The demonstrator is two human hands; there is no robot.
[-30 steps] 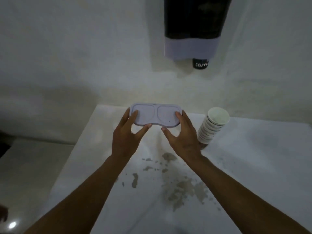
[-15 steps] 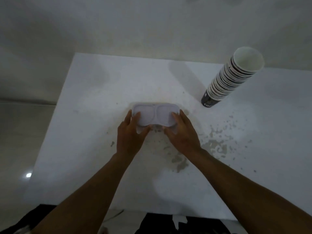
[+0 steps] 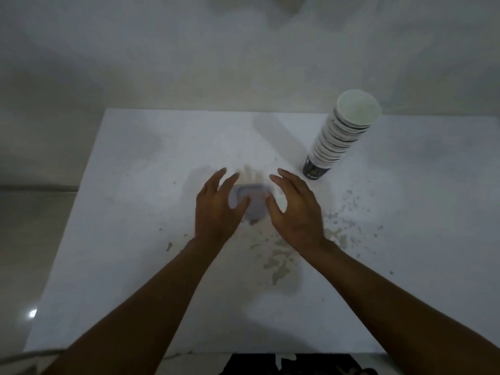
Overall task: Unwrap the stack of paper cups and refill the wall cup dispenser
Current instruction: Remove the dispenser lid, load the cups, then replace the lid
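A stack of paper cups (image 3: 341,139), white-rimmed with a black bottom cup, stands leaning on the white table (image 3: 135,190) at the back right, with no wrapper visible on it. A pale lilac plastic lid (image 3: 253,205) lies blurred on the table between my hands. My left hand (image 3: 216,209) hovers at its left side with fingers spread, the thumb over the lid's edge. My right hand (image 3: 295,209) is at its right side, fingers straight and apart. The wall dispenser is out of view.
Brownish stains and specks (image 3: 281,263) mark the table in front of and to the right of my hands. A plain white wall (image 3: 189,63) rises behind the table. The table's left edge drops to a pale floor (image 3: 32,239).
The view tilted down, so the dispenser left the frame. The lid came down from in front of the wall to the table, and my fingers have spread off it.
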